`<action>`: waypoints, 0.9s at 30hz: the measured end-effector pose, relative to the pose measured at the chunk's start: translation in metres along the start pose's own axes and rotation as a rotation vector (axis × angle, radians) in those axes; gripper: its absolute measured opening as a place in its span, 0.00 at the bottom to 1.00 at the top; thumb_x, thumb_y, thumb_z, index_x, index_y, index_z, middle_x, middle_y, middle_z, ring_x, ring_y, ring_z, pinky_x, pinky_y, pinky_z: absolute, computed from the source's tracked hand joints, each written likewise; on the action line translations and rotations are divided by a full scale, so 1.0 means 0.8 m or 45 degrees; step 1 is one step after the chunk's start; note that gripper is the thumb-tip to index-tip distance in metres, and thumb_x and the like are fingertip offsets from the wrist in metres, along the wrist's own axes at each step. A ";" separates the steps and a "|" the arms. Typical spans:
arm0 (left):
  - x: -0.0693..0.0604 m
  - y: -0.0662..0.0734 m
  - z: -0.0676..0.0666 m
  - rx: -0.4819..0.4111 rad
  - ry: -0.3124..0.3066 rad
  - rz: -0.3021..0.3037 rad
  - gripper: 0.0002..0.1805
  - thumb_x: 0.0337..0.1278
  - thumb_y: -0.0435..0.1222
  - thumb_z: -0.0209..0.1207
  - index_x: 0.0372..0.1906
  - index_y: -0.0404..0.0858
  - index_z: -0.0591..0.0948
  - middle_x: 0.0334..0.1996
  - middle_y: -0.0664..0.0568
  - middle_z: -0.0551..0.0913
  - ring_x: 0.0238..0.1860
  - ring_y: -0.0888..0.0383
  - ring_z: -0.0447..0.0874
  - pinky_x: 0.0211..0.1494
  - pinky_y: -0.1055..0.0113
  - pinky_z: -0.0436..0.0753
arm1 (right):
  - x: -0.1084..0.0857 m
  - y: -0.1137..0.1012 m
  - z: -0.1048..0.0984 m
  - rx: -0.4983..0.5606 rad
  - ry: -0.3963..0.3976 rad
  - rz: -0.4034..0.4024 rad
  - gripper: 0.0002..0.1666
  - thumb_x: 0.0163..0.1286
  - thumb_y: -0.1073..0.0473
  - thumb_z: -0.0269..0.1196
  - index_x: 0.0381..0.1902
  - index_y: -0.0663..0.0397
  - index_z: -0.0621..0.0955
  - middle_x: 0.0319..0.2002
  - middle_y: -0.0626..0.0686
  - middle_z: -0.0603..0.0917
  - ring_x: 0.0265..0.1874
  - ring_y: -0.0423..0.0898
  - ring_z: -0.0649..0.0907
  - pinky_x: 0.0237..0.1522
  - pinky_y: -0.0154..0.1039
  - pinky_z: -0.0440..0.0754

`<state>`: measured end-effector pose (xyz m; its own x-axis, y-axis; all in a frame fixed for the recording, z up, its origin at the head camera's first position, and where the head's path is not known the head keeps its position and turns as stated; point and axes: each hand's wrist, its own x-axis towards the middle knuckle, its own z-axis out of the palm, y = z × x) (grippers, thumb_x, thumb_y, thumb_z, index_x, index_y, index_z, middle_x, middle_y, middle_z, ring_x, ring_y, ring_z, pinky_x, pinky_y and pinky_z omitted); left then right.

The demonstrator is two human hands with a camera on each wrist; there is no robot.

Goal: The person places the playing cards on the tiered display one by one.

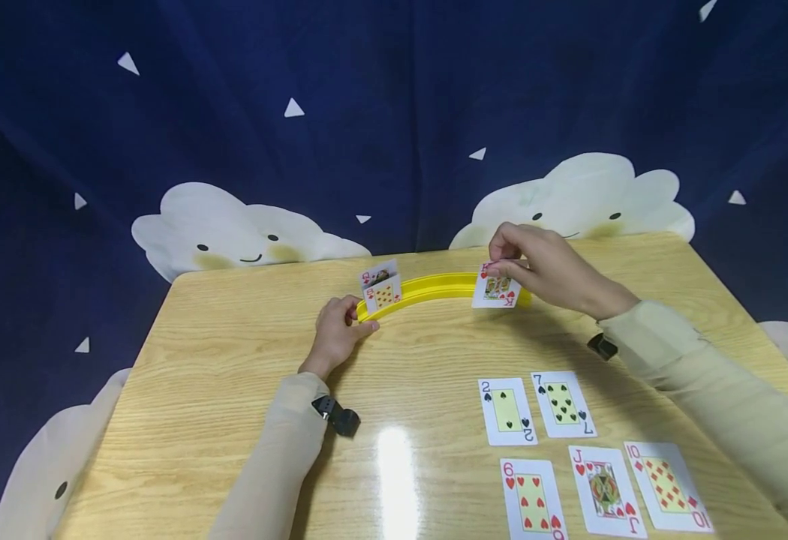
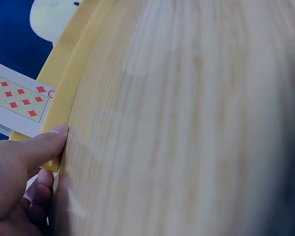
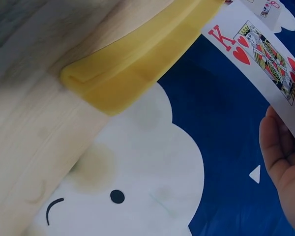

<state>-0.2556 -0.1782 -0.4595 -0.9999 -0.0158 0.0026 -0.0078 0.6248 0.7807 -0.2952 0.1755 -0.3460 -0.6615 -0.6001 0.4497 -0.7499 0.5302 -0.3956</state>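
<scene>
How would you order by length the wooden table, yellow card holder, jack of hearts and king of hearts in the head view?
1. Wooden table
2. Yellow card holder
3. Jack of hearts and king of hearts, unranked: the jack looks longer but lies nearer the camera, and the right hand partly covers the king.

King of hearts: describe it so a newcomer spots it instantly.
Find the table, then the curved yellow rack on it. Near the rack's right end, the right hand pinches the king. Unlike the two cards standing at the left end, it is hand-held and shows a red K.
</scene>
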 end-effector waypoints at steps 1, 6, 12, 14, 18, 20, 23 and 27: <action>0.000 0.000 0.000 0.001 0.000 -0.001 0.19 0.66 0.34 0.76 0.55 0.32 0.82 0.39 0.48 0.69 0.45 0.49 0.66 0.50 0.58 0.63 | 0.004 0.000 0.002 0.006 0.001 -0.002 0.16 0.70 0.68 0.76 0.40 0.51 0.77 0.35 0.44 0.82 0.35 0.42 0.80 0.40 0.37 0.78; 0.001 -0.002 -0.002 0.005 0.006 0.004 0.19 0.65 0.34 0.76 0.54 0.32 0.82 0.39 0.49 0.69 0.45 0.49 0.67 0.50 0.58 0.63 | 0.020 -0.003 0.013 0.058 0.026 -0.038 0.14 0.71 0.69 0.75 0.40 0.53 0.78 0.36 0.46 0.83 0.36 0.42 0.82 0.42 0.34 0.79; 0.001 -0.005 -0.001 0.003 0.015 0.005 0.18 0.65 0.34 0.76 0.53 0.32 0.82 0.39 0.48 0.69 0.45 0.49 0.66 0.50 0.58 0.63 | 0.037 -0.006 0.028 0.086 0.050 -0.075 0.14 0.70 0.68 0.75 0.39 0.54 0.79 0.36 0.48 0.84 0.36 0.43 0.81 0.41 0.36 0.80; 0.000 -0.006 -0.001 0.002 0.017 -0.002 0.18 0.66 0.34 0.76 0.53 0.32 0.82 0.39 0.49 0.69 0.45 0.49 0.66 0.50 0.58 0.63 | 0.043 -0.007 0.032 0.081 0.036 -0.080 0.13 0.71 0.67 0.75 0.40 0.53 0.79 0.36 0.48 0.84 0.36 0.43 0.81 0.42 0.37 0.80; 0.000 -0.004 0.000 -0.001 0.018 0.003 0.17 0.66 0.34 0.76 0.53 0.33 0.82 0.39 0.48 0.69 0.45 0.49 0.66 0.50 0.58 0.63 | 0.053 -0.010 0.037 0.064 0.007 -0.095 0.12 0.72 0.66 0.74 0.41 0.53 0.79 0.37 0.49 0.83 0.37 0.43 0.80 0.42 0.40 0.80; 0.000 -0.002 -0.001 0.001 0.019 -0.003 0.17 0.66 0.34 0.76 0.53 0.33 0.82 0.39 0.49 0.68 0.45 0.49 0.66 0.50 0.58 0.63 | 0.058 -0.011 0.039 0.063 -0.009 -0.111 0.12 0.73 0.65 0.73 0.41 0.53 0.78 0.37 0.49 0.83 0.37 0.44 0.79 0.42 0.40 0.79; 0.000 -0.001 -0.001 0.005 0.020 -0.003 0.17 0.66 0.34 0.76 0.52 0.34 0.82 0.39 0.49 0.68 0.45 0.49 0.66 0.50 0.58 0.63 | 0.066 -0.012 0.042 0.068 -0.020 -0.127 0.12 0.73 0.65 0.73 0.41 0.53 0.78 0.37 0.49 0.82 0.36 0.45 0.78 0.41 0.41 0.76; 0.000 -0.003 -0.001 0.008 0.013 0.006 0.17 0.66 0.34 0.76 0.51 0.34 0.81 0.38 0.50 0.68 0.45 0.50 0.66 0.50 0.59 0.62 | 0.077 -0.013 0.048 0.068 -0.021 -0.136 0.12 0.73 0.64 0.73 0.41 0.53 0.78 0.35 0.49 0.82 0.35 0.46 0.77 0.39 0.41 0.75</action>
<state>-0.2556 -0.1804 -0.4613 -0.9997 -0.0209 0.0127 -0.0033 0.6299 0.7767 -0.3278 0.1102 -0.3449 -0.5775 -0.6613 0.4788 -0.8148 0.4303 -0.3884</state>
